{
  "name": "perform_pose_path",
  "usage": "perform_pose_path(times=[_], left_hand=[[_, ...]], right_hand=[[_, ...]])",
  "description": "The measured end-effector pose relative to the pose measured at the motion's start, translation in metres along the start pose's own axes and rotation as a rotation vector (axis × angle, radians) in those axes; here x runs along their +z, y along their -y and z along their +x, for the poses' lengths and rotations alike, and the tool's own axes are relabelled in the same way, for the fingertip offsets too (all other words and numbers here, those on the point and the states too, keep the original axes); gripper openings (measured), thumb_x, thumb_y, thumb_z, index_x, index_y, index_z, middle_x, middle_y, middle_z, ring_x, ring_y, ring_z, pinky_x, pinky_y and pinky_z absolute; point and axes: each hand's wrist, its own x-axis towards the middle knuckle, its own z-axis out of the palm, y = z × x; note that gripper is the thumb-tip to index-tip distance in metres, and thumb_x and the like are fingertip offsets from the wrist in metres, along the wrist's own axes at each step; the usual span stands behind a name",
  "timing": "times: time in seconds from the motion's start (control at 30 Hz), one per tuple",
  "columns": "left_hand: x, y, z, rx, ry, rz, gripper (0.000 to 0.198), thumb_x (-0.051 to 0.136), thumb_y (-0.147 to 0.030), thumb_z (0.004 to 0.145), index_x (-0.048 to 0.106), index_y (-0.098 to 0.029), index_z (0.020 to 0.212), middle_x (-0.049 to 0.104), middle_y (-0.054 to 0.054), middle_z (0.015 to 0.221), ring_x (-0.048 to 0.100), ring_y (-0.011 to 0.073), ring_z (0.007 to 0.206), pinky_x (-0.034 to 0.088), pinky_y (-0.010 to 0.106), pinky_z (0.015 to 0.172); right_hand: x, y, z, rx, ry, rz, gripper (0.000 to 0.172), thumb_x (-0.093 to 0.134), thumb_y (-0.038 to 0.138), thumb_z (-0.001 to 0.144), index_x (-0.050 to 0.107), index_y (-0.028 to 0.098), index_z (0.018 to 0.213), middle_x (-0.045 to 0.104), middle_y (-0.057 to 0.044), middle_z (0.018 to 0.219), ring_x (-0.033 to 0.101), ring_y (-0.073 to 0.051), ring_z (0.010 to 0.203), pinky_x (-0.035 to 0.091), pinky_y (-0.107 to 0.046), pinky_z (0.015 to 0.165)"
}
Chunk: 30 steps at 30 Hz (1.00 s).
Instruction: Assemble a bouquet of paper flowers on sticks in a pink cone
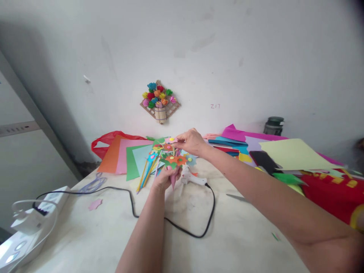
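Note:
A bouquet of paper flowers [172, 159] in orange, pink and blue with green leaves is held upright over the table. My left hand [164, 177] is wrapped round its narrow pink paper cone [173, 182]. At the top of the bunch, my right hand [191, 142] has its thumb and fingers pinched at the edge of a pink paper flower [171, 140] with a yellow centre. The fingertips partly cover what they grip. Just right of the cone, a white hot glue gun [195, 178] lies on the table.
A black cord [199, 236] loops from the glue gun towards a power strip [54, 201] at left. Coloured paper sheets [121, 155] lie behind. Scissors [237, 197] stick out beneath my right forearm. A phone [264, 162] rests among papers at right.

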Motion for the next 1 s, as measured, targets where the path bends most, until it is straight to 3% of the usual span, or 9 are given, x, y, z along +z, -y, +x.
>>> perform_pose_path(times=[0.4, 0.57, 0.7, 1.0], left_hand=[[0.000, 0.000, 0.000, 0.025, -0.016, -0.016, 0.052, 0.084, -0.043, 0.039, 0.053, -0.013, 0.068, 0.055, 0.000, 0.057, 0.043, 0.0063, 0.043, 0.028, 0.020, 0.039], [-0.001, 0.002, 0.001, 0.038, -0.018, -0.004, 0.049, 0.082, -0.042, 0.042, 0.054, -0.013, 0.071, 0.055, 0.000, 0.058, 0.044, 0.0070, 0.045, 0.028, 0.022, 0.041], [-0.003, 0.002, 0.001, 0.053, 0.004, -0.005, 0.048, 0.082, -0.041, 0.044, 0.056, -0.013, 0.072, 0.055, 0.000, 0.059, 0.044, 0.0072, 0.046, 0.029, 0.022, 0.042], [-0.015, 0.009, 0.006, 0.062, 0.033, 0.007, 0.040, 0.081, -0.038, 0.046, 0.056, -0.013, 0.066, 0.055, 0.001, 0.060, 0.046, 0.0087, 0.049, 0.032, 0.023, 0.045]], right_hand=[[0.008, -0.002, 0.003, -0.129, -0.031, -0.148, 0.021, 0.058, 0.028, 0.082, 0.071, 0.018, 0.069, 0.066, -0.003, 0.064, 0.051, -0.012, 0.064, 0.028, -0.029, 0.082], [0.004, 0.001, 0.003, -0.083, 0.076, -0.089, 0.016, 0.063, 0.030, 0.077, 0.073, 0.020, 0.084, 0.071, -0.003, 0.073, 0.057, -0.014, 0.075, 0.028, -0.029, 0.085], [0.003, 0.004, 0.005, -0.052, 0.149, -0.100, 0.012, 0.064, 0.024, 0.073, 0.074, 0.022, 0.080, 0.071, 0.000, 0.072, 0.059, -0.013, 0.073, 0.027, -0.029, 0.087], [0.010, 0.004, 0.006, -0.040, 0.158, -0.163, 0.015, 0.059, 0.020, 0.071, 0.074, 0.023, 0.074, 0.071, 0.000, 0.069, 0.060, -0.013, 0.071, 0.028, -0.030, 0.085]])
